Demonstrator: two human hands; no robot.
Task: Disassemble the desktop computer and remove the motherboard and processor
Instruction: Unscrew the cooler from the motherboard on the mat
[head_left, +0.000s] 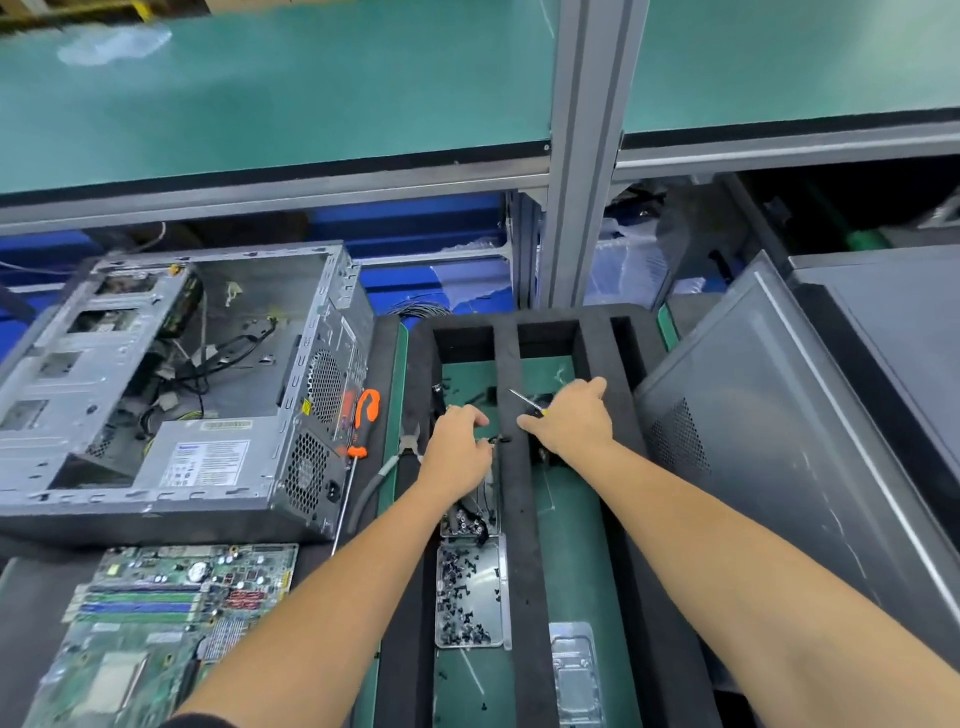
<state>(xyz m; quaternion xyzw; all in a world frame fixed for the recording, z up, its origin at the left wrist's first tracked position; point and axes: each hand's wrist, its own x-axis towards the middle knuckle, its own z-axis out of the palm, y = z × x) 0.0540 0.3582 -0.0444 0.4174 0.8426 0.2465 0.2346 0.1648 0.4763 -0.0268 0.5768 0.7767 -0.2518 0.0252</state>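
Observation:
The stripped computer case (182, 389) lies open on its side at the left, with loose cables and the power supply inside. In front of it, on the bench, lies the removed green motherboard (156, 623). Over the black foam organizer (519, 519), my left hand (460, 447) has its fingers curled and pinches a small black part (500, 439) at the foam divider. Beside it, my right hand (571, 421) grips a small screwdriver (524, 401) with a yellow and black handle, its tip pointing up and left. A clear plastic processor tray (576, 670) rests in the organizer's near right slot.
An orange-handled screwdriver (363, 421) and cutting pliers (410, 441) lie between the case and the organizer. A clear tray of several black screws (470, 592) sits under my left forearm. A grey side panel (779, 441) leans at the right. A shelf post (587, 156) rises behind.

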